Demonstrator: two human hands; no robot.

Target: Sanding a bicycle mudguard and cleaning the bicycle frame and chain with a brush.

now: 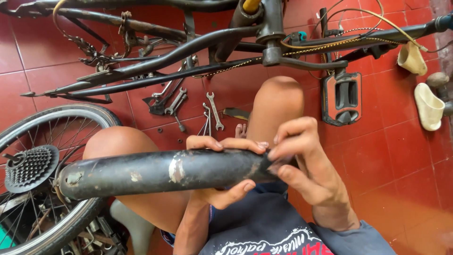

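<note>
Red tile floor [391,156] — left hand [222,170] wraps the black tube [155,172]; right hand [302,165] pinches its end, beside that grip.

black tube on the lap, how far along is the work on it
Done: the bike frame lies stripped and the rear wheel is off. In hand: left hand grips the black tube; right hand works its end. Left: wrenches and pedal lie unused.

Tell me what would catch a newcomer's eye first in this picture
First, the scuffed black metal tube held across the lap, the left hand gripping it and the right hand pinching its right end. Behind it a stripped black bicycle frame lies across the red tiled floor, with spanners beside it. At lower left sits a wheel with its sprocket cluster.
</note>
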